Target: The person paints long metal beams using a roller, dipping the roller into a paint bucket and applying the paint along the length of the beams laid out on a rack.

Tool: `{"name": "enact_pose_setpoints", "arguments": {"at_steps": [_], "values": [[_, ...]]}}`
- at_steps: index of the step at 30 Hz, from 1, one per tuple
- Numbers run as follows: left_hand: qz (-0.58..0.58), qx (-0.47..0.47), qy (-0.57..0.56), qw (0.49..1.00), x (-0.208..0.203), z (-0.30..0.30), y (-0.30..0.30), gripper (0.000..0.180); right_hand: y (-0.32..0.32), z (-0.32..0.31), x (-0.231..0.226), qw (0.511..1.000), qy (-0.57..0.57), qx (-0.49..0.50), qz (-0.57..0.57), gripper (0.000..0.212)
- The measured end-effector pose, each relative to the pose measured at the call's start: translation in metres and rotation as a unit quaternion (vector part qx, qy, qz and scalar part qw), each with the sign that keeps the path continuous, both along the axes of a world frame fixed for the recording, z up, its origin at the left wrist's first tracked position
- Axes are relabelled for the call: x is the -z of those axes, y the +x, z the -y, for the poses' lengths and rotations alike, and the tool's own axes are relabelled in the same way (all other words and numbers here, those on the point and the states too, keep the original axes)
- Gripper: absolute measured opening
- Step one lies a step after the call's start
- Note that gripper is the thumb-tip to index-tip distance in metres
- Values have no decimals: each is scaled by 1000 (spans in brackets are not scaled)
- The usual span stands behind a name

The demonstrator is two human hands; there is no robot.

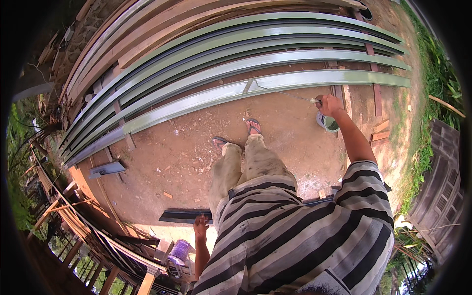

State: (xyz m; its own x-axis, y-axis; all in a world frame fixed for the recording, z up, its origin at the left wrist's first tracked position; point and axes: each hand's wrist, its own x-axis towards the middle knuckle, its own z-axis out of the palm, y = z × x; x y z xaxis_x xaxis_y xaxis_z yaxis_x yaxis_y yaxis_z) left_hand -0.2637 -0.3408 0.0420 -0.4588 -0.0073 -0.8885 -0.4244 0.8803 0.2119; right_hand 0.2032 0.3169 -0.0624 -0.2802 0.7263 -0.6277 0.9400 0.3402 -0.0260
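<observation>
My right hand (330, 105) is closed around the handle of a paint roller (287, 94), to the right of my feet. The roller's head rests on the nearest long metal beam (196, 103), whose surface is pale green and shiny. Just below that hand, a paint bucket (328, 123) with green on its inside stands on the ground. My left hand (200, 227) hangs low at my side with nothing in it, fingers loosely bent and apart. Several more green beams (236, 63) lie parallel beyond the nearest one.
Wooden crosspieces (375, 88) support the beams. Brown timber planks (162, 29) are stacked behind them. A short metal piece (107, 169) lies at left, a dark channel (184, 216) near my left hand. A purple bucket (180, 250) stands lower left; wood offcuts (380, 132) lie right.
</observation>
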Motion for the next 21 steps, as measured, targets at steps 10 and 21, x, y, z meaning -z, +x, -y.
{"name": "enact_pose_setpoints", "arguments": {"at_steps": [10,21], "values": [[-22,-29,13,999,-8,-4,3,41,111,-24,5,998,48,-11,-30,41],[-7,-18,33,999,11,0,14,37,-123,81,27,998,-12,-7,-68,34]]}}
